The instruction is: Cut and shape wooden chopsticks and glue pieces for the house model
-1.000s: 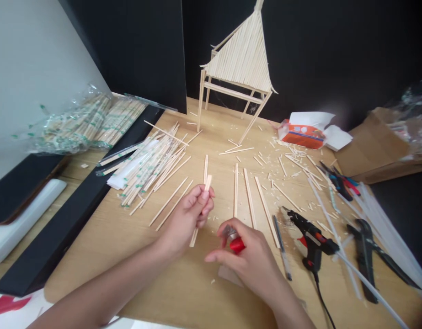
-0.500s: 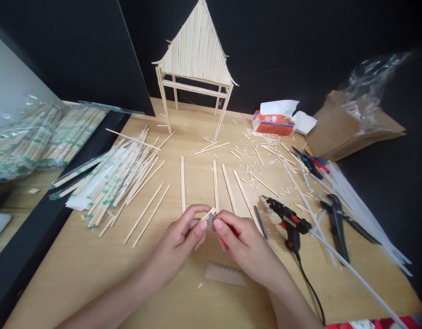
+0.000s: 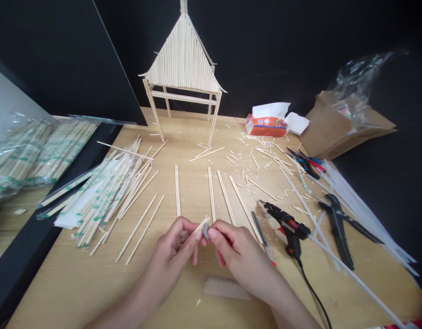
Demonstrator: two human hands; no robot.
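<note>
My left hand (image 3: 178, 246) pinches a short length of wooden stick (image 3: 201, 225), its far end tilted up to the right. Against that end sits the grey head of a small tool (image 3: 206, 231), held by my right hand (image 3: 243, 251). Some red shows beneath my right fingers; the rest of this tool is hidden, so its kind is unclear. Both hands meet low over the wooden table. Just beyond them lie paired sticks (image 3: 227, 196), pointing away from me. A short ruler (image 3: 224, 288) lies below my right hand, partly covered by it.
At the back stands a stick-built model house (image 3: 183, 59). Wrapped chopsticks (image 3: 104, 192) lie left. To the right are a hot glue gun (image 3: 288, 226), its cable, glue sticks (image 3: 368, 219), pliers (image 3: 305, 162), a black cutter (image 3: 337, 228), a tissue pack (image 3: 267, 125) and a paper bag (image 3: 344, 123).
The view has tilted up and shifted slightly, showing more of the house's top. Both hands stay together, with the stick's tip showing more clearly beside the grey tool.
</note>
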